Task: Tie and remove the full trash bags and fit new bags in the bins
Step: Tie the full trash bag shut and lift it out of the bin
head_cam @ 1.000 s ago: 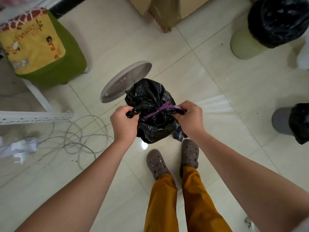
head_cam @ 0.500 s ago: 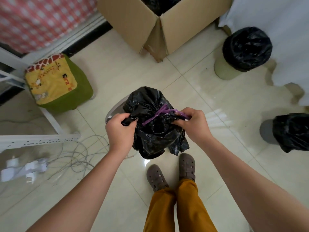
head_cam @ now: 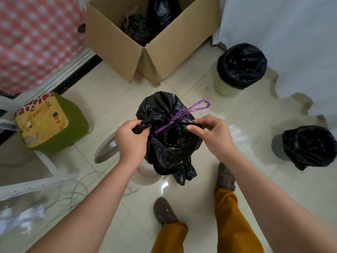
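Observation:
A full black trash bag (head_cam: 169, 143) hangs in mid-air above a small white bin (head_cam: 145, 177) with its grey lid (head_cam: 106, 149) tipped open. A purple drawstring (head_cam: 182, 114) crosses the bag's gathered top, and its loop sticks out to the upper right. My left hand (head_cam: 131, 141) grips a bunched ear of the bag on the left. My right hand (head_cam: 213, 136) pinches the bag's plastic on the right, by the drawstring.
A cardboard box (head_cam: 138, 46) at the back holds tied black bags. Two bins lined with black bags stand at right: a pale green one (head_cam: 238, 70) and a grey one (head_cam: 302, 147). A green stool (head_cam: 52, 123), loose cables (head_cam: 73, 194) and my feet surround the bin.
The bag has risen out of the bin. The drawstring loop has slipped free of my right hand and now sticks out. The camera has tilted up, showing the box.

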### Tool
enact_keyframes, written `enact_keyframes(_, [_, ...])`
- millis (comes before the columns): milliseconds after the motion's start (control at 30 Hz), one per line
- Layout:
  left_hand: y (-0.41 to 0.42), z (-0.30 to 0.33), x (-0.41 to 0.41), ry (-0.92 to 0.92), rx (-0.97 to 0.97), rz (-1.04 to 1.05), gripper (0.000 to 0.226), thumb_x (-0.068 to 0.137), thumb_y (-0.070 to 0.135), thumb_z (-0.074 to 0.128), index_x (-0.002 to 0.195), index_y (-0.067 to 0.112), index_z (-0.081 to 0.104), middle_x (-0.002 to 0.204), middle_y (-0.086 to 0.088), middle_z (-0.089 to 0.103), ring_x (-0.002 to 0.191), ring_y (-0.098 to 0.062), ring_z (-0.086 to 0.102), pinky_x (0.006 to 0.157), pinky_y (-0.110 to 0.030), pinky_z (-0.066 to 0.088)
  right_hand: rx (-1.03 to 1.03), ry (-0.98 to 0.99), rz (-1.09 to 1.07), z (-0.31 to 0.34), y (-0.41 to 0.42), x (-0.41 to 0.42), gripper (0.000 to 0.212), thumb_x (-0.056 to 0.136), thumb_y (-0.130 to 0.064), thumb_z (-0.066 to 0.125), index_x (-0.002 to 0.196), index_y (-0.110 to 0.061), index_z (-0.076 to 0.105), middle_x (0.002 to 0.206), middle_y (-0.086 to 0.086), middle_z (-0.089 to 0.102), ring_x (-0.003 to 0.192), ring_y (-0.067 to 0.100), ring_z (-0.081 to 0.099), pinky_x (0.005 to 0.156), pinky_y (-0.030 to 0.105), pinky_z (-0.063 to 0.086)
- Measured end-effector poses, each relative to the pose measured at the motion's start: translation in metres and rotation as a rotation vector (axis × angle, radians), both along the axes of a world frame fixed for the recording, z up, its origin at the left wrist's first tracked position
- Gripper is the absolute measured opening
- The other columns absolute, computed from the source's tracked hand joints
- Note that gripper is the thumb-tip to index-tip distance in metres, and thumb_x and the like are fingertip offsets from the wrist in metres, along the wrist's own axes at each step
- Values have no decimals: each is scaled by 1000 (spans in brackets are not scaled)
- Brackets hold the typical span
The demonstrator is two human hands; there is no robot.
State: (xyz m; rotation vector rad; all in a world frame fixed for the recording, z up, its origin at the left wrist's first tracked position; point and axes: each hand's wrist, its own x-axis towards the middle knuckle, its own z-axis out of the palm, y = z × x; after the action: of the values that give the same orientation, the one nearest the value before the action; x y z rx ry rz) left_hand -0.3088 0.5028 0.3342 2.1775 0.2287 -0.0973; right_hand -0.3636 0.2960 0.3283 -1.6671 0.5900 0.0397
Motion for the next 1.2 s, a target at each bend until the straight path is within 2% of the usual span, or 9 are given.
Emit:
enact_keyframes(167, [-62, -2, 23, 10, 8, 27, 10, 79, 11, 76, 88, 11, 75, 80, 2, 70, 73, -12, 63, 65, -16, 44, -1, 31, -25, -8, -59, 26, 14, 72, -14, 84, 83, -12, 75, 74, -5, 60, 63, -1, 49, 63, 11, 42])
enact_keyframes(233, [-90, -3, 32, 10, 0, 33, 9, 78, 10, 77, 87, 11, 75, 79, 1, 70, 72, -12, 63, 65, -18, 46, -7, 21, -22, -11, -87, 38, 13, 72, -11, 83, 82, -12, 74, 73, -5, 59, 61, -5, 47, 62, 8, 39])
enact_keyframes(367, [-150, -6, 55, 30, -15, 72, 13, 78, 10, 77, 91, 11, 76, 81, 1, 71, 71, -4, 63, 65, -14, 49, -31, 28, -9, -16, -147, 63, 14, 73, -9, 83, 83, -14, 74, 76, -5, 60, 62, -3, 48, 64, 8, 40])
enact_keyframes(500, [-205, -2, 84, 64, -55, 101, 16, 78, 8, 77, 94, 8, 76, 84, -1, 72, 72, -5, 64, 65, -10, 47, -73, 43, -9, -12, -203, 91, 17, 72, -9, 84, 81, -18, 72, 78, -3, 60, 65, 0, 49, 65, 11, 43])
enact_keyframes(633, [-242, 14, 118, 70, -77, 90, 16, 77, 8, 79, 92, 13, 75, 84, 6, 71, 72, 3, 63, 64, -4, 46, -147, 4, 13, 7, -245, 124, 19, 72, -10, 84, 81, -22, 72, 79, -3, 61, 64, -2, 49, 67, 17, 46])
enact_keyframes(733, [-259, 31, 143, 42, -103, 96, 17, 77, 9, 80, 91, 16, 74, 79, 13, 67, 65, 12, 61, 61, -2, 43, -167, -32, 14, 27, -263, 154, 21, 72, -10, 84, 79, -25, 71, 77, -5, 62, 67, 8, 52, 70, 29, 50])
enact_keyframes(833, [-266, 53, 171, -9, -127, 100, 20, 76, 9, 80, 92, 20, 73, 79, 15, 66, 64, 15, 59, 60, -1, 43, -187, -75, 29, 50, -272, 186, 22, 71, -11, 85, 79, -26, 71, 77, -7, 63, 66, 8, 53, 66, 24, 50])
enact_keyframes(967, [-265, 83, 216, -101, -105, 82, 20, 75, 8, 79, 94, 12, 76, 80, 12, 66, 67, 16, 59, 63, 0, 40, -210, -133, 50, 80, -274, 232, 24, 72, -13, 85, 76, -30, 68, 73, -10, 60, 58, -2, 48, 59, 9, 41])
enact_keyframes(1200, [-254, 121, 316, -176, -131, 99, 29, 76, 9, 78, 83, 35, 69, 78, 24, 65, 70, 14, 61, 61, -1, 43, -187, -176, 76, 119, -267, 338, 18, 72, -13, 85, 79, -21, 71, 74, -10, 63, 64, 4, 52, 65, 16, 45])
